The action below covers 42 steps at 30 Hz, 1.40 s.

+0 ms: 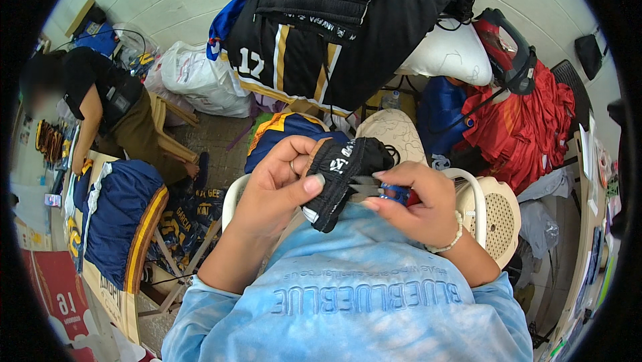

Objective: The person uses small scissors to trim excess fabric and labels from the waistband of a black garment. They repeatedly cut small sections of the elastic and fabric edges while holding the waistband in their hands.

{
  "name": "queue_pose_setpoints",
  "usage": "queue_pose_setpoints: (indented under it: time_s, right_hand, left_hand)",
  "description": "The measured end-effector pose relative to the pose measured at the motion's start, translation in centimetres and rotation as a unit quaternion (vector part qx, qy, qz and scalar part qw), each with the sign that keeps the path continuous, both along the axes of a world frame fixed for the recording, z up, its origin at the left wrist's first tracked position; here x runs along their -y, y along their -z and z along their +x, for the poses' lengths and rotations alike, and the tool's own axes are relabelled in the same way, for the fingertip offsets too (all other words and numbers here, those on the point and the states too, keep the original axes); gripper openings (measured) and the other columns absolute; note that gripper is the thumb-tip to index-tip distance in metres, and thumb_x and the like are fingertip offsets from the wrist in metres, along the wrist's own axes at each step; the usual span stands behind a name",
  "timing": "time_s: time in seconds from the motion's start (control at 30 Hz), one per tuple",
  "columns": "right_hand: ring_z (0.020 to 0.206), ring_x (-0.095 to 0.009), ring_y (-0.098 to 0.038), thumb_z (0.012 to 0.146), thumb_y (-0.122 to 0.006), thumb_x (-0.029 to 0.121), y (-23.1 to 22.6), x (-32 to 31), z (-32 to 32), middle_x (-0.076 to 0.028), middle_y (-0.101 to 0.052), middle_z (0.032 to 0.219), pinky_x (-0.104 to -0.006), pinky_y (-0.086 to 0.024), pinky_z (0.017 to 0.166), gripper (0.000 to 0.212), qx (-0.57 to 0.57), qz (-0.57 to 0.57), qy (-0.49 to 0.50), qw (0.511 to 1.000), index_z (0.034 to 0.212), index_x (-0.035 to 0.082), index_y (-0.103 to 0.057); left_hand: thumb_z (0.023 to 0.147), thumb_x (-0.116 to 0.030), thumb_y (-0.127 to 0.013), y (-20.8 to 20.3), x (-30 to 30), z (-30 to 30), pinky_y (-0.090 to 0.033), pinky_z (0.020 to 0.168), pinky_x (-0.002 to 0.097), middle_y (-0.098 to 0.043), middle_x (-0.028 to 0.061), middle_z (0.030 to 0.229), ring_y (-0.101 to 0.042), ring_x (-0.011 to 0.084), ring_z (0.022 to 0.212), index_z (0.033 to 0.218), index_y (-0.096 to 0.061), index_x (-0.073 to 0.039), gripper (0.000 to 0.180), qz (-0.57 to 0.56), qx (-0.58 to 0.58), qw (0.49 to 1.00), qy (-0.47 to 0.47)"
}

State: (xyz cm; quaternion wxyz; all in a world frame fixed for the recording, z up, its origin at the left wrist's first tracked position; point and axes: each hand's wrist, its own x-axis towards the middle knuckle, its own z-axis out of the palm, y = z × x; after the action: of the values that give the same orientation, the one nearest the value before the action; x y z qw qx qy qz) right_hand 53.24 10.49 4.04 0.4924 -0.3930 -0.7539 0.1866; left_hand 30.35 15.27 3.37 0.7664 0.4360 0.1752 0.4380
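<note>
My left hand is closed around a bunched black elastic waistband with white lettering, its thumb pressed on the near face. A ring shows on one finger. In my right hand I grip thread snips with grey metal blades and a blue handle. The blades point left and lie against the waistband's right edge; whether they touch a thread I cannot tell. Both hands are in front of my light blue shirt, above my lap. Part of the snips' handle is hidden by my right fingers.
Black garments with gold and white stripes are piled ahead. Red garments and a red steam iron lie at the right. A navy garment rests on a wooden table at left, where another person works. White plastic bags stand behind.
</note>
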Motion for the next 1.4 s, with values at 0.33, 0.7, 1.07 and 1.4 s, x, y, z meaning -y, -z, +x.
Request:
queue_pose_setpoints:
  time_s: [0.33, 0.7, 1.07, 1.4]
  right_hand:
    - [0.077, -0.014, -0.061, 0.076, -0.081, 0.010, -0.6, -0.1, 0.4, -0.009, -0.063, 0.091, -0.0257, -0.049, 0.065, 0.044, -0.057, -0.022, 0.032, 0.998, 0.113, 0.001, -0.060]
    - [0.076, -0.020, -0.063, 0.068, -0.069, -0.008, -1.0, -0.9, -0.3, -0.008, -0.064, 0.086, -0.0303, -0.051, 0.067, 0.048, 0.021, -0.080, -0.063, 0.995, 0.113, 0.008, -0.065]
    - [0.078, -0.023, -0.062, 0.069, -0.063, -0.012, -2.4, -2.1, 0.6, -0.011, -0.062, 0.098, -0.0289, -0.052, 0.067, 0.039, -0.019, -0.038, 0.122, 0.992, 0.105, 0.003, -0.064]
    - [0.073, -0.022, -0.062, 0.064, -0.069, -0.008, -1.5, -1.2, -1.5, -0.006, -0.054, 0.087, -0.0319, -0.050, 0.061, 0.030, 0.036, 0.026, -0.072, 0.996, 0.088, 0.009, -0.068]
  left_hand:
    - [0.079, 0.009, -0.070, -1.7, 0.9, -0.6, -0.048, 0.089, 0.0253, -0.062, 0.0134, 0.119, -0.061, 0.0132, 0.106, 0.132, -0.042, 0.004, 0.060, 0.085, -0.131, 0.988, 0.000]
    - [0.087, 0.006, -0.061, -0.5, 0.0, -1.0, -0.047, 0.092, 0.0275, -0.062, 0.0129, 0.118, -0.060, 0.0143, 0.108, 0.134, -0.041, 0.005, 0.051, 0.099, -0.056, 0.991, 0.072]
    - [0.089, 0.005, -0.060, -0.7, -0.1, -0.8, -0.044, 0.101, 0.0325, -0.057, 0.0176, 0.130, -0.056, 0.0198, 0.119, 0.142, -0.035, 0.008, 0.059, 0.080, -0.054, 0.994, 0.047]
    - [0.089, 0.005, -0.062, -1.3, 0.0, -1.2, -0.047, 0.099, 0.0330, -0.062, 0.0193, 0.125, -0.062, 0.0200, 0.112, 0.141, -0.039, 0.010, 0.058, 0.020, -0.081, 0.994, 0.073]
